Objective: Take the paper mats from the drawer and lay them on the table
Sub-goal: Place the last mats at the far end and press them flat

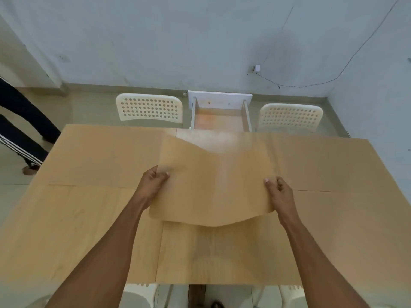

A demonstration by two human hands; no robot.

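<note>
A tan paper mat [211, 185] hangs above the middle of the table [222, 141], sagging in its centre. My left hand [153, 185] grips its left edge and my right hand [280, 194] grips its right edge. Several tan paper mats cover the table: one at the far left [106, 154], one at the far right [322, 163], one at the near left [73, 230], one at the near middle [222, 254]. At the table's far side the drawer [219, 116] stands pulled open with its white front [220, 98] away from me; its bottom shows bare.
Two white perforated chairs stand across the table, one left [149, 110] and one right [291, 117] of the drawer. A person's legs in dark striped trousers [20, 134] are at the far left. A wall [200, 41] lies behind. More white chairs [138, 294] show under the near edge.
</note>
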